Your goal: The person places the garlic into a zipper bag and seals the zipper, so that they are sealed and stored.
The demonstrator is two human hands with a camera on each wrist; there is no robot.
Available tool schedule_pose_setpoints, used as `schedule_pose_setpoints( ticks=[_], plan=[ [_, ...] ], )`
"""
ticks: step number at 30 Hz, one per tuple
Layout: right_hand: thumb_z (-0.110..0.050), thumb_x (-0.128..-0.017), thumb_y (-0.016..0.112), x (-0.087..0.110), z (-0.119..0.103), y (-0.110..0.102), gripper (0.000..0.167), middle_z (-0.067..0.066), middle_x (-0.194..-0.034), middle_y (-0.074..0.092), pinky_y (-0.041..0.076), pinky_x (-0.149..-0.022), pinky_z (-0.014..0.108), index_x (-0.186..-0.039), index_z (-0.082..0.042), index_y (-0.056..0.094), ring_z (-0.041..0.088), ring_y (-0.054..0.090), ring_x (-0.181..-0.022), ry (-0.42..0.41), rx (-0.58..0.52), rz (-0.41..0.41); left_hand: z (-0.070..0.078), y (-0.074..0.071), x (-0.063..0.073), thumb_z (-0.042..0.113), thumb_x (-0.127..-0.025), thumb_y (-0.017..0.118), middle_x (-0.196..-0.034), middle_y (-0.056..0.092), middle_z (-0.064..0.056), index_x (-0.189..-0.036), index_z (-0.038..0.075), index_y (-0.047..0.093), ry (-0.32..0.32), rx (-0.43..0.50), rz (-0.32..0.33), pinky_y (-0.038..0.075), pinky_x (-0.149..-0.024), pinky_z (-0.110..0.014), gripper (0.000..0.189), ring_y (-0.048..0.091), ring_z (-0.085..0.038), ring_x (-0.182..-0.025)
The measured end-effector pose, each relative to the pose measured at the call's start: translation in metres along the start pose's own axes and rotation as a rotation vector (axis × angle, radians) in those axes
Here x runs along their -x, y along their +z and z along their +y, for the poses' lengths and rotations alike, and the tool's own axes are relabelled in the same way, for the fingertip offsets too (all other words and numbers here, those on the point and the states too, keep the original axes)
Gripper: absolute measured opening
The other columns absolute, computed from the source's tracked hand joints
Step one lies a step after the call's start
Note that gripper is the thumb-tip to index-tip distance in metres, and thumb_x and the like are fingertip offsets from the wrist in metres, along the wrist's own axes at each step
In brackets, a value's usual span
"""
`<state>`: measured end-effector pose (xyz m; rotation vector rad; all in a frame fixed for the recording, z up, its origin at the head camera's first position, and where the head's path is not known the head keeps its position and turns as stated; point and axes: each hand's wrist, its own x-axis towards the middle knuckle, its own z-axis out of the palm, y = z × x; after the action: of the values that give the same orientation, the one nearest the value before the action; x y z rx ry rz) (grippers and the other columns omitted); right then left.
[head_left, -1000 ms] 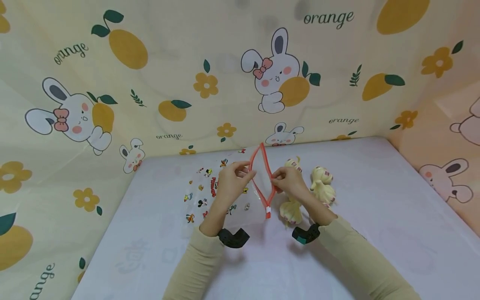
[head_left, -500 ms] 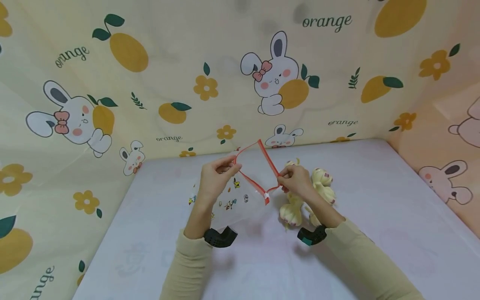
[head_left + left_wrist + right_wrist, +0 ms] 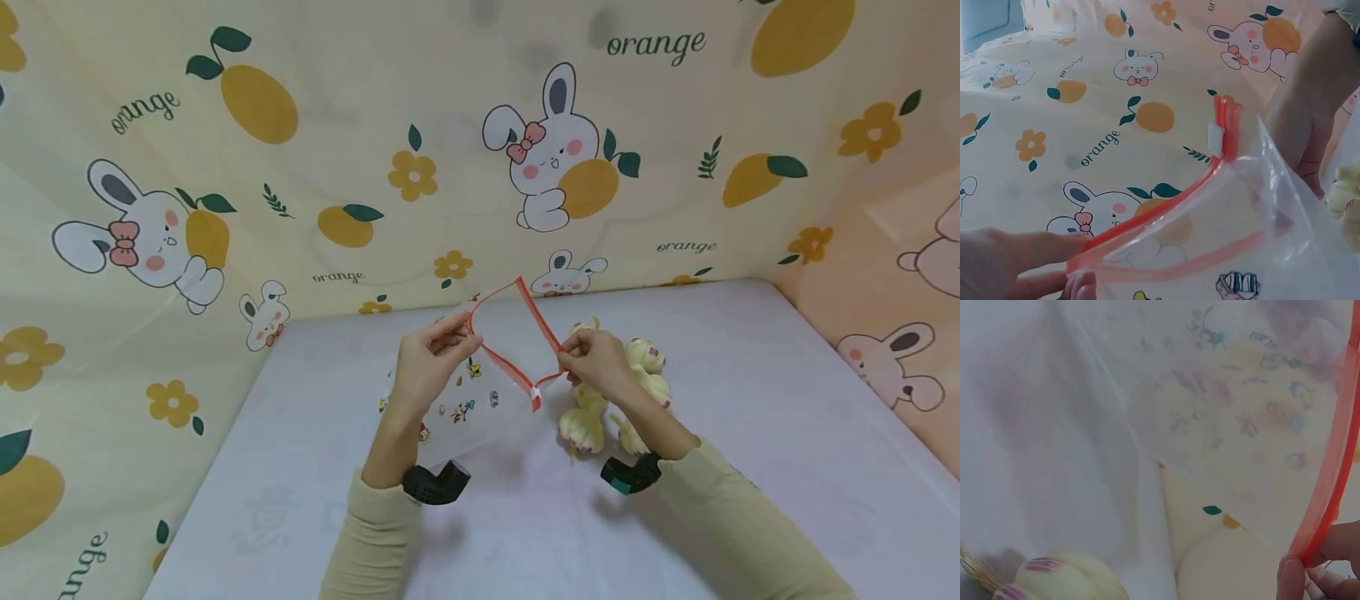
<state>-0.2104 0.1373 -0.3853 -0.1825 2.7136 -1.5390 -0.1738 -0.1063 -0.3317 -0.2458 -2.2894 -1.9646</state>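
A clear zip bag [image 3: 457, 417] printed with small cartoon figures has its red-edged mouth spread wide in the head view. My left hand [image 3: 429, 362] pinches the left side of the red zip between thumb and fingers. On the opposite side, my right hand [image 3: 596, 360] pinches the other red strip [image 3: 1329, 506]. A white slider [image 3: 1215, 139] sits at one end of the zip. Several garlic bulbs [image 3: 582, 429] lie under and beside my right hand, partly hidden by it; one bulb [image 3: 1060, 578] shows at the bottom of the right wrist view.
The white-covered table [image 3: 300, 417] extends to both sides of the bag. Behind it rises a cream cloth backdrop [image 3: 450, 100] with rabbits and oranges, which continues along the sides. Black wrist cameras [image 3: 437, 482] sit on both wrists.
My hands have moved apart, the left hand leftward and the right slightly rightward. The bag's mouth has gone from a narrow slit to a wide opening, and little has moved in the last half second.
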Motion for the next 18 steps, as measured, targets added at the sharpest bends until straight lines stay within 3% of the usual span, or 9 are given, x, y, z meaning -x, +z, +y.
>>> schedule_pose_setpoints(
  ticks=[5,13,18],
  plan=[
    [-0.004,-0.088,0.060,0.002,-0.002,-0.002,0.014,0.016,-0.073,0.069,0.058,-0.053,0.030,-0.093,0.009,0.064,0.006,0.058,-0.049,-0.012,-0.001,-0.004,-0.002,-0.001,-0.001,0.000,-0.086,0.068,-0.094,0.060,-0.005,-0.130,0.000,0.058,0.048,0.018,-0.032,0.051,-0.070,-0.008,0.044,0.057,-0.001,-0.077],
    [-0.005,-0.088,0.060,0.005,-0.006,-0.002,0.015,0.014,-0.073,0.069,0.058,-0.054,0.030,-0.095,0.009,0.064,0.006,0.058,-0.051,0.007,-0.005,-0.019,-0.012,0.000,-0.005,0.006,-0.084,0.072,-0.086,0.065,-0.004,-0.120,-0.001,0.066,0.145,0.000,0.123,0.050,-0.067,-0.008,0.037,0.058,0.002,-0.074],
    [-0.005,-0.090,0.059,0.004,-0.005,-0.004,0.017,0.009,-0.072,0.068,0.058,-0.055,0.025,-0.098,0.009,0.063,0.005,0.058,-0.053,0.027,-0.045,-0.051,-0.017,-0.001,-0.006,0.005,-0.083,0.072,-0.091,0.064,-0.017,-0.115,-0.003,0.068,0.235,-0.057,0.135,0.050,-0.070,-0.008,0.033,0.058,0.003,-0.079]
  ],
)
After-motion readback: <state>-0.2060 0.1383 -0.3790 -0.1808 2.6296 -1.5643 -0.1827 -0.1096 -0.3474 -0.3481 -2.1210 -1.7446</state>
